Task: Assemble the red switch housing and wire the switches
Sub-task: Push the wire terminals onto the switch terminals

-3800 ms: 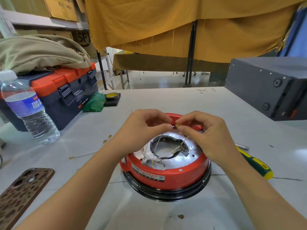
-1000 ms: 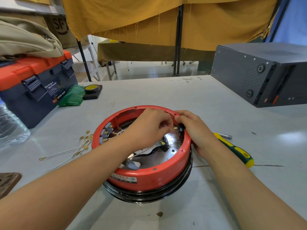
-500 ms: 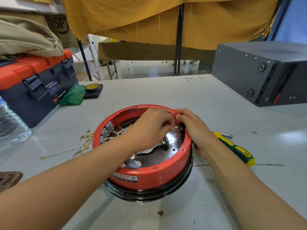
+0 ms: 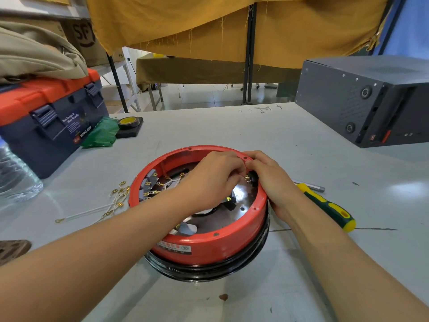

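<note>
Red plastic housing (image 4: 209, 248): round, open side up, seated on a black ring (image 4: 209, 270), centre of the grey table (image 4: 232, 126); all places below are taken from it.

- Far left: clear bottle (image 4: 16, 180), at the frame edge.
- Left and behind: navy toolbox (image 4: 46, 126) with orange lid; green bag (image 4: 99, 135) and tape roll (image 4: 128, 122) beside it.
- Just left, on the table: loose white wires (image 4: 92, 209) with brass terminals.
- Inside, left wall: grey switches (image 4: 148, 184) in a row, brass tabs showing.
- Inside, right part: left hand (image 4: 211, 180), fingers curled, tips pinched on something small, probably a wire terminal; the item itself is hidden.
- On the right rim: right hand (image 4: 271, 180), fingers bent over the edge, fingertips at a black switch (image 4: 251, 178) on the inner wall and meeting the left hand's.
- Just right: screwdriver (image 4: 325, 205), green and yellow handle, flat on the table.
- Far right and behind: dark grey metal box (image 4: 362, 98).
</note>
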Demonstrator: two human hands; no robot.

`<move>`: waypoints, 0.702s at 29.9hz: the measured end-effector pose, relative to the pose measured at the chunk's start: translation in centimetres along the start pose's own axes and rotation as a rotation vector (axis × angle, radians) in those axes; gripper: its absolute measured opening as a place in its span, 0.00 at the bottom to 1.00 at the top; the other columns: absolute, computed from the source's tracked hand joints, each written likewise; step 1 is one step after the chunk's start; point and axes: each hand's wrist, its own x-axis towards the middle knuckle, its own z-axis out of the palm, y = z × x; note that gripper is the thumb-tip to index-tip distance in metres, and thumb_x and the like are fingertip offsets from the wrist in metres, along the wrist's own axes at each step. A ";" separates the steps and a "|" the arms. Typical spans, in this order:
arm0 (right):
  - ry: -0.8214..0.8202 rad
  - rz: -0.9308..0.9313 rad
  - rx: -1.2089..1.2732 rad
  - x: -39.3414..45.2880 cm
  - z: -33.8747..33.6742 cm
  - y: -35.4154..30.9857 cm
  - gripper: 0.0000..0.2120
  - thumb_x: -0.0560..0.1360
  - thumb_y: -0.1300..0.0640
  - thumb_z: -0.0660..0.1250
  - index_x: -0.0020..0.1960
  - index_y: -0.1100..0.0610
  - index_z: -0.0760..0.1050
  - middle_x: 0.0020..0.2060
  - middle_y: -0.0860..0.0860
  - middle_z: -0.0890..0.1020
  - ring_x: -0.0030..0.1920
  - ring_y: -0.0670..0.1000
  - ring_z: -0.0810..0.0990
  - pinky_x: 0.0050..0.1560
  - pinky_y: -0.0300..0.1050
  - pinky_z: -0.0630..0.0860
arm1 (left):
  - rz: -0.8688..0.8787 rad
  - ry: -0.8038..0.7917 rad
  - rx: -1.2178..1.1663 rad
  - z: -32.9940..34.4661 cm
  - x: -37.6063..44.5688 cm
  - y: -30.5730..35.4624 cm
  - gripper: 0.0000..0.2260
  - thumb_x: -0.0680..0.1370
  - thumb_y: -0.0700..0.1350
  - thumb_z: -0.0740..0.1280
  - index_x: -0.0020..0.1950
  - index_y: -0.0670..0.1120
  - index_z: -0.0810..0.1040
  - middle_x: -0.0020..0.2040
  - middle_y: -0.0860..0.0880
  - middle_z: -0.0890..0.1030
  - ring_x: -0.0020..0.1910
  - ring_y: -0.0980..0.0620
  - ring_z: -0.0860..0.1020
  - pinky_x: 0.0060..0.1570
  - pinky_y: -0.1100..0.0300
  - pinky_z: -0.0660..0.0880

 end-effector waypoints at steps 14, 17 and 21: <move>-0.009 0.001 -0.027 0.0 -0.4 -0.1 0.12 0.76 0.62 0.58 0.51 0.53 0.80 0.49 0.61 0.82 0.44 0.53 0.78 0.54 0.55 0.76 | -0.045 0.002 -0.088 -0.8 -0.2 -0.1 0.05 0.72 0.35 0.68 0.44 0.43 0.82 0.40 0.49 0.82 0.39 0.54 0.77 0.43 0.62 0.72; -0.004 0.004 -0.030 0.1 -0.5 0.0 0.12 0.76 0.61 0.59 0.49 0.51 0.80 0.43 0.57 0.82 0.42 0.51 0.77 0.48 0.49 0.75 | -0.084 -0.009 -0.100 -1.1 -0.3 -0.2 0.03 0.72 0.39 0.70 0.43 0.45 0.83 0.42 0.48 0.80 0.39 0.54 0.76 0.40 0.70 0.69; -0.012 0.012 -0.012 0.5 -0.5 0.2 0.14 0.76 0.61 0.60 0.58 0.52 0.78 0.49 0.55 0.83 0.45 0.51 0.80 0.53 0.50 0.77 | -0.116 -0.037 -0.146 -1.9 -0.4 -0.2 0.03 0.73 0.42 0.71 0.44 0.48 0.84 0.46 0.50 0.80 0.43 0.56 0.78 0.43 0.71 0.70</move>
